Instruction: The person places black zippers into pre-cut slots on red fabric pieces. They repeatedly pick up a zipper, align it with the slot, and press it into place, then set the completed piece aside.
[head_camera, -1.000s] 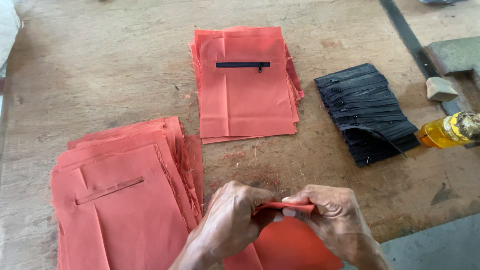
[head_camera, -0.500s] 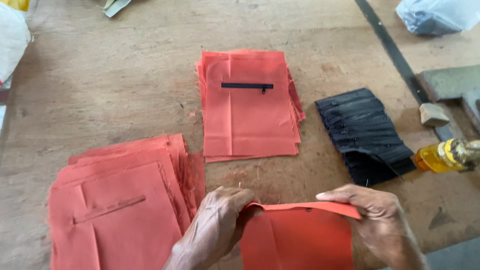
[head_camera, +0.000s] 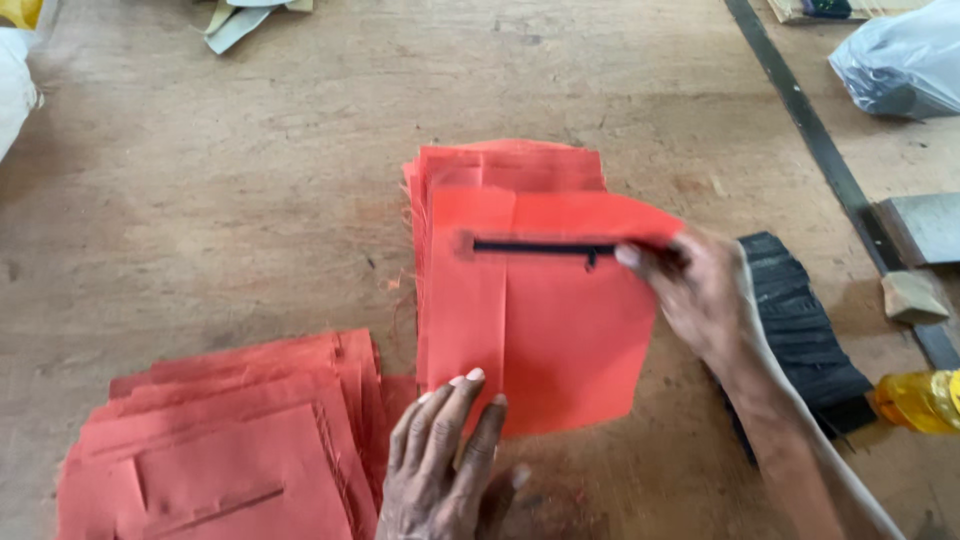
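Observation:
An orange fabric piece (head_camera: 560, 330) with a black zipper (head_camera: 540, 248) lies on top of a stack of like pieces (head_camera: 510, 165) in the middle of the wooden table. My right hand (head_camera: 695, 290) grips the piece's right edge by the zipper end. My left hand (head_camera: 445, 455) lies flat with its fingers spread, the fingertips pressing the piece's lower left corner. A second stack of orange pieces (head_camera: 230, 450) with plain slits and no zippers sits at the lower left, just beside my left hand.
A pile of black zippers (head_camera: 800, 330) lies under and right of my right forearm. A yellow bottle (head_camera: 920, 400) lies at the right edge, with a small tan block (head_camera: 912, 297) and grey slab (head_camera: 925, 225) above it. A plastic bag (head_camera: 900, 60) sits top right.
Both hands carried the orange piece from the near table edge up onto the middle stack. It now lies spread flat, zipper side up, and the hands have moved apart.

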